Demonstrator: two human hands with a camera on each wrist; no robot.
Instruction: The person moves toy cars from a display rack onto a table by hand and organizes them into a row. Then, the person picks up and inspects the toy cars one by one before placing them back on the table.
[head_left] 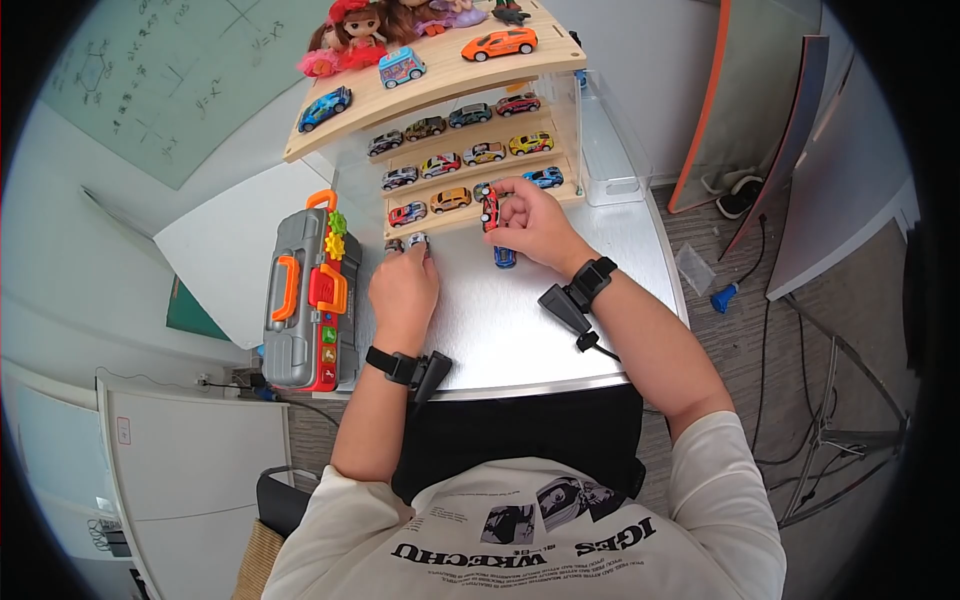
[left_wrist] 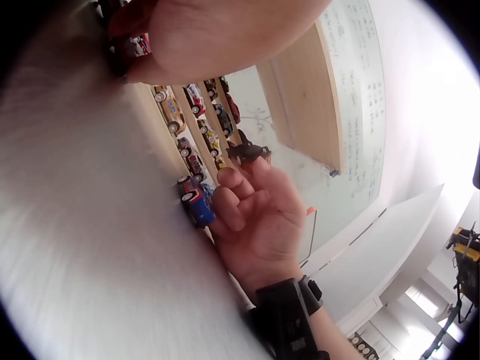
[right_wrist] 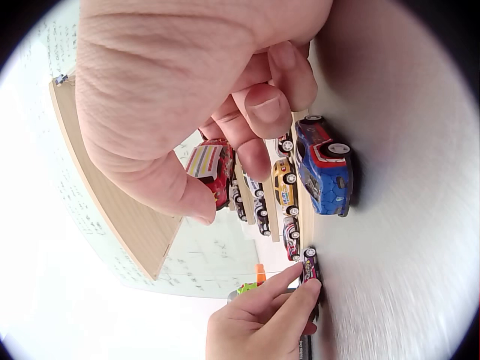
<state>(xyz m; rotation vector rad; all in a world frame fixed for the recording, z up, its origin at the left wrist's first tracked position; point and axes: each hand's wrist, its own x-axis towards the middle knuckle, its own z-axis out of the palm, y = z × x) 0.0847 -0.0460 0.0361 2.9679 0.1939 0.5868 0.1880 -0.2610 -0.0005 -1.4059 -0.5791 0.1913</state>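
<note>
My right hand [head_left: 545,228] pinches a red toy car [head_left: 490,210] between thumb and fingers, raised in front of the lowest shelf row. Its striped roof [right_wrist: 202,160] shows in the right wrist view. Below that hand, a blue toy car [head_left: 504,257] with red trim stands on the metal tabletop. Further left, my left hand [head_left: 403,292] pinches a small dark-and-white toy car [right_wrist: 310,264] on the tabletop at the shelf's front edge. Beside it stands another small car [head_left: 394,246], partly covered by the fingers in the head view.
A tiered wooden shelf [head_left: 470,218] holds rows of toy cars; its top board bears dolls [head_left: 362,38], an orange car [head_left: 499,44] and other toys. A grey toy toolbox [head_left: 292,335] stands at the left. Behind the right hand is a clear plastic bin [head_left: 618,190].
</note>
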